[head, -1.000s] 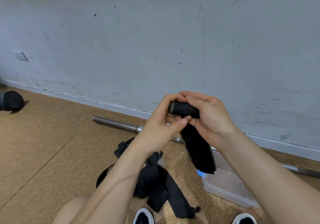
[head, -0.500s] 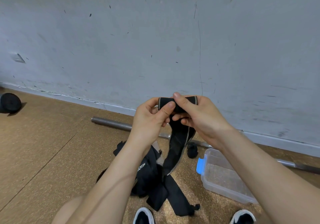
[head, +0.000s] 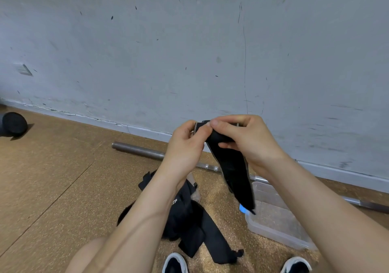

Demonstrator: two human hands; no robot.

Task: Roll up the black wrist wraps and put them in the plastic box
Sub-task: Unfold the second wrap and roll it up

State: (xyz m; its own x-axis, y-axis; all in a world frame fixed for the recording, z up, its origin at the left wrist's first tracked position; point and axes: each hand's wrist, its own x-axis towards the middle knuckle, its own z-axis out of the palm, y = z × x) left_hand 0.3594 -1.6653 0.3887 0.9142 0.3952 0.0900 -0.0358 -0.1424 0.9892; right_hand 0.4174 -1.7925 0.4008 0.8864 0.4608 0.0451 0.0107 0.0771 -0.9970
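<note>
Grey, scuffed wall [head: 189, 51] fills the upper frame; cork floor [head: 52, 178] fills the lower. At centre, my left hand [head: 187, 146] and right hand [head: 248, 140] both pinch the rolled end of a black wrist wrap [head: 221, 137], thumbs on top and fingers curled beneath. Its unrolled tail hangs toward the clear plastic box [head: 280, 226] on the floor at lower right, whose blue latch [head: 242, 208] shows beside the tail's tip. More wraps lie in a loose pile [head: 189, 220] at lower centre, just above my shoes [head: 174, 263]. A steel barbell [head: 136, 149] runs along the wall base. Step in hand, as I judge it: winding the tail onto the roll. To do it well, I should grip the core firmly with one hand while the other turns, feed the tail under light tension, and line up the pale edges so the roll neither cones nor springs loose. White lettering shows on the pile beside my left forearm, but it is partly hidden and too small to read; I see no other writing.
</note>
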